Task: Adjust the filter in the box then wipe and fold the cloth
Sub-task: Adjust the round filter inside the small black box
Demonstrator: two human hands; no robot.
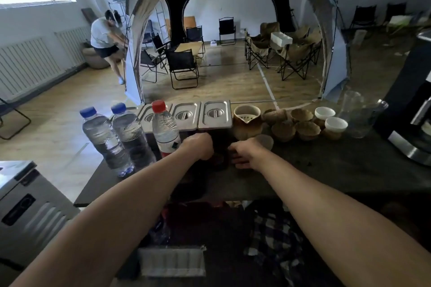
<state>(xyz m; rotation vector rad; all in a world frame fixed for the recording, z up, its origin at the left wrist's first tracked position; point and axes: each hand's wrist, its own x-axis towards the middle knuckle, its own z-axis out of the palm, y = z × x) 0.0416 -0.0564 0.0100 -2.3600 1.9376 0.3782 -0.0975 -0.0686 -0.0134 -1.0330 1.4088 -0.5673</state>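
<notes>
Both my arms reach forward over a dark counter (326,170). My left hand (198,145) is curled into a fist against the left side of a dark object (220,147), too shadowed to identify. My right hand (245,154) rests against that object's right side, fingers bent toward it. Whether either hand grips it is unclear. A round pale disc (264,141), possibly a filter, lies just behind my right hand. I cannot make out a cloth on the counter.
Three water bottles (130,135) stand left of my hands. Behind are steel lidded pans (215,114), a brown pitcher (247,121), brown and white cups (303,123), clear glasses (359,114) and a coffee machine (412,109) at right. A tent, chairs and a person (105,39) lie beyond.
</notes>
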